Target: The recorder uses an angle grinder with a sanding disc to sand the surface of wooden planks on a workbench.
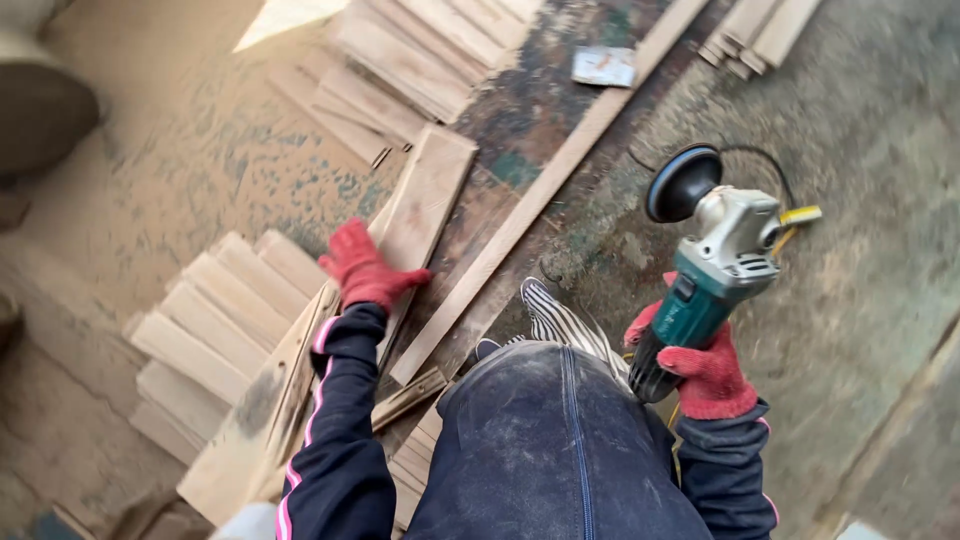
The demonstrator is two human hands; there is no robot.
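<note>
A teal-bodied angle grinder point(712, 262) with a grey metal head and round black disc is sitting upright in the right hand point(705, 372), which is gripping its handle in a red knit glove. The left hand point(362, 267), gloved alike, is pressing open-fingered onto a pale, dusty plank point(425, 200) well apart, above stacked wooden slats point(215, 315) on the sawdust-covered floor point(190, 150).

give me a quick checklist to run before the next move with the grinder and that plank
1. Right hand gripping the angle grinder by its body: ok, fingers wrapped round it.
2. Sanding disc held clear of wood and leg: ok, raised over the floor.
3. Disc spinning or stopped: cannot tell.
4. Left hand on the plank: ok, gloved palm resting on it.
5. Plank steady: not ok, it lies tilted across a loose pile of short boards.
6. Power cord clear of the disc: ok, it loops behind the head.
</note>
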